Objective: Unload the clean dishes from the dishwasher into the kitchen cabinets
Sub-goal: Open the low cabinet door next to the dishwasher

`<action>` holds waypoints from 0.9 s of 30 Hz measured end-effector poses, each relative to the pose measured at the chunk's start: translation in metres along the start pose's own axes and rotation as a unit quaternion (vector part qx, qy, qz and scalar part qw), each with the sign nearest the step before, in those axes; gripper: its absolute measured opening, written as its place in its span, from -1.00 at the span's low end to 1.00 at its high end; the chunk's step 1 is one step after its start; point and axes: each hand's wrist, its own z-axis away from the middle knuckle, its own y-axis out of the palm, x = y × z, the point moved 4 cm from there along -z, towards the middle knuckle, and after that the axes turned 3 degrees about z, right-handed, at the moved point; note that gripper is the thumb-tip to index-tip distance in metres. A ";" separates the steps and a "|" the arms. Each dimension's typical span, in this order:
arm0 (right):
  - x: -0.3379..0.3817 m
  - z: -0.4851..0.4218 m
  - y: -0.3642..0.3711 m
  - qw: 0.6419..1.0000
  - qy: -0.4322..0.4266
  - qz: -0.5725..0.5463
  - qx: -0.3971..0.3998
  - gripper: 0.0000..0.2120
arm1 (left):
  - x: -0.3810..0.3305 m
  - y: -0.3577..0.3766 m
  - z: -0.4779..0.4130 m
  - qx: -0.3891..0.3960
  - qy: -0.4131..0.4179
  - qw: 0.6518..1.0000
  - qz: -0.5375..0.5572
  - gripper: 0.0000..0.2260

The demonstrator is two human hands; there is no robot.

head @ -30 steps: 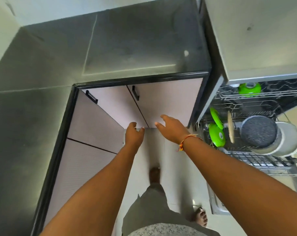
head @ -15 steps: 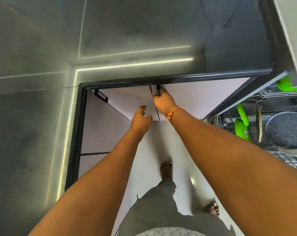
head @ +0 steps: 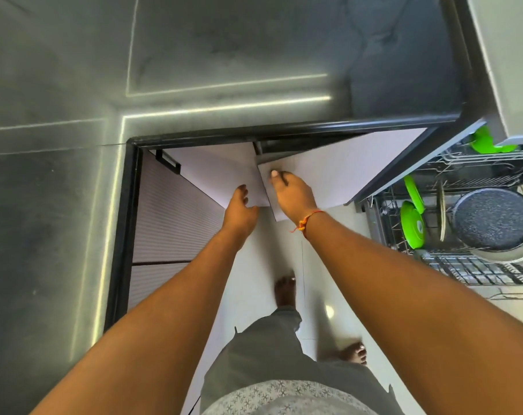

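My right hand (head: 293,193) grips the black handle of the right-hand pale cabinet door (head: 344,172) under the dark counter, and that door stands ajar with a dark gap at its top. My left hand (head: 239,212) hovers in front of the neighbouring door (head: 221,175), fingers loose and holding nothing. At the right the dishwasher rack (head: 475,268) is pulled out, carrying green plates (head: 412,227), a speckled dark pan (head: 493,220) and a thin upright plate (head: 442,217). A green item (head: 487,142) sits on the upper rack.
The dark stone counter (head: 224,70) wraps round the corner on the left and back. A second black handle (head: 168,161) sits on the left door. My bare feet (head: 285,292) stand on the pale floor between the cabinets and the dishwasher.
My right hand reached the handle of the right cabinet door and pulled it; the door has swung out from flush. My left hand stayed close beside it.
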 end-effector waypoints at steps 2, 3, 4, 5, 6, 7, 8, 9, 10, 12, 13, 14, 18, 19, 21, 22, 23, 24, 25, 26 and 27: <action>-0.013 0.019 -0.005 1.000 -0.006 0.009 0.012 -0.58 | 0.004 0.006 0.012 -0.006 0.009 1.000 -0.006 -0.40; -0.021 0.030 -0.008 1.000 -0.006 0.013 0.018 -0.58 | 0.006 0.011 0.021 -0.008 0.019 1.000 -0.010 -0.40; -0.028 0.040 -0.012 1.000 -0.007 0.017 0.023 -0.59 | 0.007 0.018 0.031 -0.009 0.031 0.999 -0.013 -0.41; -0.035 0.051 -0.016 0.999 -0.008 0.020 0.027 -0.59 | 0.009 0.025 0.043 -0.006 0.042 0.999 -0.015 -0.43; -0.041 0.062 -0.020 0.999 -0.009 0.023 0.030 -0.60 | 0.011 0.033 0.054 -0.001 0.052 0.999 -0.011 -0.46; -0.048 0.071 -0.023 0.999 -0.008 0.027 0.031 -0.61 | 0.014 0.041 0.066 0.007 0.061 0.998 -0.006 -0.50; -0.055 0.083 -0.029 0.999 -0.006 0.033 0.030 -0.62 | 0.018 0.050 0.079 0.017 0.072 0.997 -0.004 -0.54; -0.064 0.094 -0.034 0.999 -0.004 0.039 0.028 -0.63 | 0.023 0.059 0.092 0.023 0.078 0.997 -0.010 -0.57; -0.073 0.105 -0.040 0.999 -0.001 0.041 0.024 -0.65 | 0.028 0.067 0.103 0.025 0.084 0.996 -0.023 -0.59; -0.091 0.125 -0.051 0.999 0.005 0.036 0.011 -0.68 | 0.040 0.080 0.122 0.024 0.089 0.994 -0.062 -0.61; -0.101 0.134 -0.058 0.999 0.007 0.033 0.001 -0.70 | 0.044 0.087 0.131 0.030 0.090 0.993 -0.075 -0.61; -0.109 0.143 -0.065 0.999 0.008 0.032 -0.008 -0.70 | 0.048 0.095 0.140 0.039 0.092 0.991 -0.086 -0.62; -0.141 0.172 -0.090 0.997 0.017 0.025 -0.066 -0.71 | 0.050 0.121 0.170 0.079 0.132 0.976 -0.156 -0.61; -0.150 0.179 -0.095 0.996 0.024 0.017 -0.089 -0.72 | 0.048 0.128 0.177 0.093 0.149 0.968 -0.179 -0.62; -0.166 0.191 -0.105 0.990 0.040 0.002 -0.133 -0.74 | 0.042 0.143 0.188 0.121 0.186 0.951 -0.215 -0.62; -0.172 0.196 -0.111 0.987 0.049 -0.003 -0.151 -0.74 | 0.040 0.150 0.191 0.134 0.195 0.945 -0.224 -0.60; -0.179 0.200 -0.119 0.984 0.057 -0.004 -0.169 -0.74 | 0.037 0.156 0.196 0.145 0.198 0.942 -0.228 -0.57; -0.185 0.204 -0.127 0.981 0.066 -0.004 -0.182 -0.73 | 0.036 0.162 0.198 0.154 0.201 0.940 -0.230 -0.55; -0.190 0.207 -0.135 0.979 0.073 -0.002 -0.192 -0.72 | 0.035 0.166 0.200 0.162 0.206 0.937 -0.232 -0.54; -0.193 0.209 -0.144 0.977 0.075 0.002 -0.200 -0.71 | 0.034 0.170 0.201 0.168 0.211 0.934 -0.236 -0.53; -0.198 0.209 -0.151 0.976 0.076 0.007 -0.205 -0.69 | 0.034 0.173 0.201 0.171 0.215 0.931 -0.242 -0.52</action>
